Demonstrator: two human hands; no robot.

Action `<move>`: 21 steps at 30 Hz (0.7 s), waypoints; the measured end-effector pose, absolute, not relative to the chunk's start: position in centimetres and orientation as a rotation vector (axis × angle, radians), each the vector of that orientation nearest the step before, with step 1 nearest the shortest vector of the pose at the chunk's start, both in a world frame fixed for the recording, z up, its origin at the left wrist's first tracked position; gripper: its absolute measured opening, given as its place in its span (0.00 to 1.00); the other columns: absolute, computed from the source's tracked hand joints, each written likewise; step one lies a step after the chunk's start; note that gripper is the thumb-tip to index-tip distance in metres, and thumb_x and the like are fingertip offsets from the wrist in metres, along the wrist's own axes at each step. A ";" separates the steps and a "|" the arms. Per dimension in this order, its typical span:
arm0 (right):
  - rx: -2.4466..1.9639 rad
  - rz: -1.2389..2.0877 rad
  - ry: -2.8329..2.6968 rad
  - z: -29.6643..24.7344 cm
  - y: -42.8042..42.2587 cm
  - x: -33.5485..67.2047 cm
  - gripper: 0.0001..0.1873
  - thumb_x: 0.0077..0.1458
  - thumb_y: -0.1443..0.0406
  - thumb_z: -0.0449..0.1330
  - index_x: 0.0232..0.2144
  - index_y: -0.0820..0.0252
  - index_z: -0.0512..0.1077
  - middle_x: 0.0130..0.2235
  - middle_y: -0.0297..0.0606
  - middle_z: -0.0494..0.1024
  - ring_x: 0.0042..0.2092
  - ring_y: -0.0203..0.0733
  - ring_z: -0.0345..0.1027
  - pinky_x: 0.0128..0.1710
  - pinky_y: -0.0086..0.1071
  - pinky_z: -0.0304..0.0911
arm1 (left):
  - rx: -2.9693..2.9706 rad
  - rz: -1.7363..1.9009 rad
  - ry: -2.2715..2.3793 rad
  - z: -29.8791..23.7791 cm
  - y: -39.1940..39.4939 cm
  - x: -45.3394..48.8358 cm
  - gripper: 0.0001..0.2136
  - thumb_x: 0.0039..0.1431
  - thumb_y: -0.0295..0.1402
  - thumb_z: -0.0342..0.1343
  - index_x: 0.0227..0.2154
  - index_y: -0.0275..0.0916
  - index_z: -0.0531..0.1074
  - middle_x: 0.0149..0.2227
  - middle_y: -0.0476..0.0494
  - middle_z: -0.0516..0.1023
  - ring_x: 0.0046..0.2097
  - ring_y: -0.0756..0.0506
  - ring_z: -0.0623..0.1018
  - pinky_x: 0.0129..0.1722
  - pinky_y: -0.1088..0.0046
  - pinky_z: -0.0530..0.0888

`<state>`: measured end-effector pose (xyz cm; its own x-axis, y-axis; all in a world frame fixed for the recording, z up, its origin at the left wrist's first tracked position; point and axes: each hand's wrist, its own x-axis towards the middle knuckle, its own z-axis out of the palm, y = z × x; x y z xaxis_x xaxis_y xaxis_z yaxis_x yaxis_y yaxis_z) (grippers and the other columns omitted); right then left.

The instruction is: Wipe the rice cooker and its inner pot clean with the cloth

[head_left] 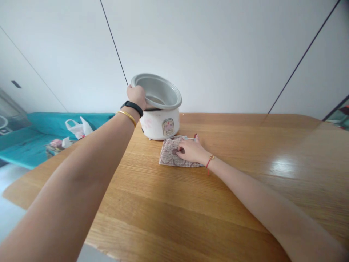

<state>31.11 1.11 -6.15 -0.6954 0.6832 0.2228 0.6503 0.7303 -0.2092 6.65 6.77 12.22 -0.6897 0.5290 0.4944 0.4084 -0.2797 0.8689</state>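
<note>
With my left hand I grip the rim of a grey rice cooker inner pot. The pot is tilted, its opening facing me, and its lower part overlaps the top of the white rice cooker behind it. The cooker stands upright with its small front panel turned my way. On a folded patterned cloth in front of the cooker rests my right hand. Its fingers are curled in on the fabric, thumb and forefinger close together.
A wooden table carries the cooker and cloth, with a white panelled wall behind it. Beyond the table's left edge is a teal bench. A white plastic bag and other small items lie on the bench.
</note>
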 end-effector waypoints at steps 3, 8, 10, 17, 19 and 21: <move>-1.066 0.129 -2.638 -6.3 0.5 30.9 0.17 0.62 0.49 0.61 0.34 0.55 0.76 0.49 0.41 0.82 0.53 0.54 0.72 0.65 0.76 0.37 | 1.385 2.227 1.892 15.2 4.9 8.9 0.22 0.56 0.13 0.43 0.53 0.24 0.68 0.51 0.42 0.79 0.50 0.51 0.76 0.52 0.72 0.72; -1.121 0.309 -2.472 -5.2 1.1 31.4 0.17 0.65 0.50 0.58 0.45 0.53 0.76 0.49 0.40 0.82 0.52 0.52 0.75 0.66 0.75 0.36 | 1.747 2.529 1.722 16.1 -1.8 9.7 0.32 0.46 0.11 0.44 0.57 0.25 0.67 0.52 0.47 0.77 0.55 0.50 0.75 0.58 0.74 0.71; -1.130 0.509 -2.250 -4.6 1.8 31.5 0.22 0.68 0.52 0.55 0.57 0.54 0.71 0.49 0.42 0.82 0.50 0.48 0.76 0.66 0.65 0.50 | 1.793 2.606 1.669 14.2 -5.1 8.9 0.33 0.41 0.13 0.46 0.56 0.29 0.68 0.51 0.47 0.77 0.55 0.47 0.75 0.59 0.70 0.72; -0.866 0.764 -2.039 -5.4 3.0 30.0 0.26 0.63 0.60 0.62 0.61 0.61 0.67 0.55 0.49 0.79 0.56 0.45 0.74 0.57 0.39 0.67 | 1.427 2.542 1.763 4.8 -12.4 7.7 0.29 0.41 0.27 0.52 0.51 0.46 0.70 0.50 0.49 0.78 0.53 0.40 0.77 0.59 0.59 0.75; -0.796 0.782 -2.048 -5.9 2.6 29.6 0.25 0.64 0.61 0.60 0.61 0.59 0.67 0.56 0.47 0.79 0.56 0.44 0.74 0.57 0.38 0.67 | 1.297 2.513 1.677 3.4 -12.5 7.8 0.27 0.41 0.28 0.52 0.49 0.46 0.71 0.49 0.48 0.78 0.52 0.40 0.77 0.58 0.60 0.75; -0.759 0.775 -2.099 -6.3 1.9 29.4 0.22 0.66 0.60 0.57 0.60 0.57 0.70 0.56 0.46 0.79 0.55 0.44 0.74 0.57 0.39 0.67 | 1.196 2.521 1.508 2.7 -12.2 8.0 0.26 0.39 0.27 0.54 0.47 0.45 0.73 0.47 0.47 0.78 0.51 0.40 0.77 0.57 0.62 0.75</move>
<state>29.42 1.94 -6.29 -0.5355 0.7188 0.4434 0.2582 0.6392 -0.7244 7.97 -12.16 2.73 -0.7152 0.3348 0.6135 0.3822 -0.5476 0.7444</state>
